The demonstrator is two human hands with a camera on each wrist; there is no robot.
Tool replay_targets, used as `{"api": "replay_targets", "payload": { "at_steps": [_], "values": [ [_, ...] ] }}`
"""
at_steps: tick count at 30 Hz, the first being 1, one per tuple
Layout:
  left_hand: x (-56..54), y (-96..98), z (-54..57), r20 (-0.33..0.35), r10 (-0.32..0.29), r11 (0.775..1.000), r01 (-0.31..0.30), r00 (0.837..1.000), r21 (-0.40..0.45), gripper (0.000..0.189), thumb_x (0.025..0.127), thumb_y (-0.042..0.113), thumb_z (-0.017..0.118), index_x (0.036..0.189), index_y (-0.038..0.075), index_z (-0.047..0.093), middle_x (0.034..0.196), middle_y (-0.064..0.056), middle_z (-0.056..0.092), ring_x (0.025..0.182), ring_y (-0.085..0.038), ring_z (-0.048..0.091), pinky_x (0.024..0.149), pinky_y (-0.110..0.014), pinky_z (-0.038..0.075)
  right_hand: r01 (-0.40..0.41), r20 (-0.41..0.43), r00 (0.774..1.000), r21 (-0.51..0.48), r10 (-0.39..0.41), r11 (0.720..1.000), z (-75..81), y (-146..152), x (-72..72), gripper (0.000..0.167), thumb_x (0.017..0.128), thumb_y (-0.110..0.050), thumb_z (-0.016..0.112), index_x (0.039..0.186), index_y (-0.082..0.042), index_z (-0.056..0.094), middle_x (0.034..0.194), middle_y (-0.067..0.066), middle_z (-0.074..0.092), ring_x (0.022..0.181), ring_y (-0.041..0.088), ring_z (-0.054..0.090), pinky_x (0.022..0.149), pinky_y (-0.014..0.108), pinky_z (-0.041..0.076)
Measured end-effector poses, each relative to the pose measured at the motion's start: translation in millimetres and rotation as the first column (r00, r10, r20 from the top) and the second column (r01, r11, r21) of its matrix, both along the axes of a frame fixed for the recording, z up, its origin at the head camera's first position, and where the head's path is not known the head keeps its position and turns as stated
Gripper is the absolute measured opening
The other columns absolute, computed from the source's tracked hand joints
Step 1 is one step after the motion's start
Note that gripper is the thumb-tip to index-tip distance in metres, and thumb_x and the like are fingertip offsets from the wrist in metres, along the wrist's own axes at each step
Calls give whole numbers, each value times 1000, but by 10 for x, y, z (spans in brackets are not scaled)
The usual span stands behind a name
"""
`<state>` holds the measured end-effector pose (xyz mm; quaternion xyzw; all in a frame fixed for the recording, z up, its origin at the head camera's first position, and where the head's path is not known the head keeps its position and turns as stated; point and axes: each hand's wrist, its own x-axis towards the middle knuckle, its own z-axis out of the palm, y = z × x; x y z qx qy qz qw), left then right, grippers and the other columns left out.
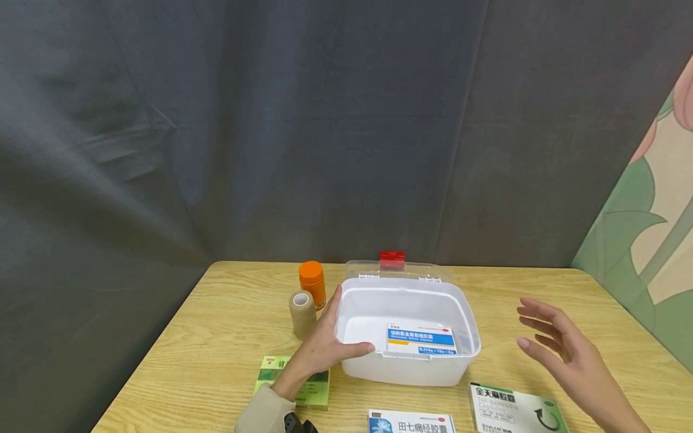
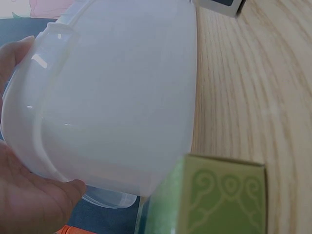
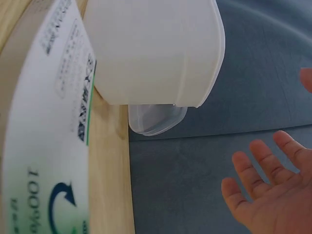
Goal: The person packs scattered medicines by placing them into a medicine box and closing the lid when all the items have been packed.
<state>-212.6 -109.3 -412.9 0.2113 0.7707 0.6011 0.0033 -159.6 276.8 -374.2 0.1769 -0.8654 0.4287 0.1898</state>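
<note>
A white translucent plastic box [image 1: 400, 370] stands on the table, its clear lid [image 1: 417, 272] with a red latch folded back behind it. Inside lies a blue-and-white medicine box [image 1: 421, 339]. My left hand [image 1: 323, 344] grips the plastic box at its left front corner, thumb over the front rim and fingers along the left side. My right hand [image 1: 565, 355] hovers to the right, fingers spread and slightly bent, holding nothing. Below it lies a white-and-green medicine box [image 1: 514, 410]. A green medicine box [image 1: 314, 394] is under my left forearm.
Left of the plastic box stand an orange bottle [image 1: 311, 279] and a tan bandage roll [image 1: 303, 319]. Another medicine box [image 1: 411, 423] lies at the front edge of the view. A dark curtain [image 1: 346, 132] hangs behind the wooden table [image 1: 206, 355].
</note>
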Motion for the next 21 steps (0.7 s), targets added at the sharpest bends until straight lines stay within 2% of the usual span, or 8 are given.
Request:
{"api": "replay_targets", "payload": {
  "at_steps": [9, 15, 21],
  "values": [
    [8, -2, -1, 1, 12, 1000, -12, 1000, -9, 120, 72, 28, 87, 157, 12, 3, 144, -20, 37, 116, -41, 46, 102, -56, 37, 4, 36, 999, 9, -4, 1000, -84, 51, 27, 56, 94, -3, 62, 145, -12, 39, 134, -15, 46, 115, -7, 44, 83, 5, 35],
    [-3, -4, -5, 7, 1, 1000, -1, 1000, 1, 117, 73, 28, 86, 157, 16, 5, 141, -19, 40, 115, -41, 46, 100, -55, 40, -35, 28, 999, 24, 35, 999, -154, 95, 33, 58, 91, 1, 63, 143, -9, 40, 137, -15, 45, 117, -6, 43, 84, 6, 35],
    [0, -6, -6, 12, 3, 1000, -2, 1000, -5, 117, 74, 29, 86, 157, 17, 5, 143, -18, 39, 116, -41, 46, 101, -54, 39, -17, 52, 999, 47, 15, 999, -229, 162, 23, 58, 92, -2, 64, 144, -9, 40, 135, -20, 43, 114, -9, 42, 82, 5, 35]
  ]
}}
